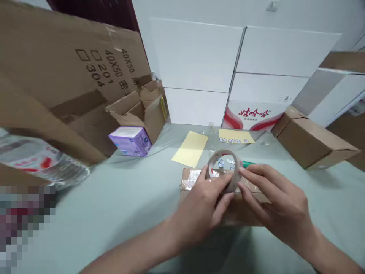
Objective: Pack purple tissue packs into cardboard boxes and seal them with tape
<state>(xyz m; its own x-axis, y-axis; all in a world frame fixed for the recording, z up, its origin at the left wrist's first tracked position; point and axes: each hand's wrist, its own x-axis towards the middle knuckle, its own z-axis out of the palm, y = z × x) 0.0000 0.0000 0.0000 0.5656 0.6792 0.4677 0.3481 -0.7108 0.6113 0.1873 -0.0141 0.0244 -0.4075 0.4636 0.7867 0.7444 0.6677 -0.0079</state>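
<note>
Both my left hand (201,207) and my right hand (275,199) grip a roll of clear packing tape (220,153), held upright by its edges. Beneath the roll lies a flat cardboard parcel (251,217) with shiny tape across its near-left corner (192,179). My hands hide much of the parcel's top. Just behind the roll, a green marker (249,164) lies partly hidden by my right fingers. Several small foil-like pieces (229,161) show through the roll's centre.
Two yellow sheets (190,149) lie on the pale green table, one with a row of small labels (236,136). A closed carton (313,140) stands right. At left are large flattened cardboard (65,72), an open carton (139,110), a purple box (130,141) and a plastic-wrapped pack (37,160).
</note>
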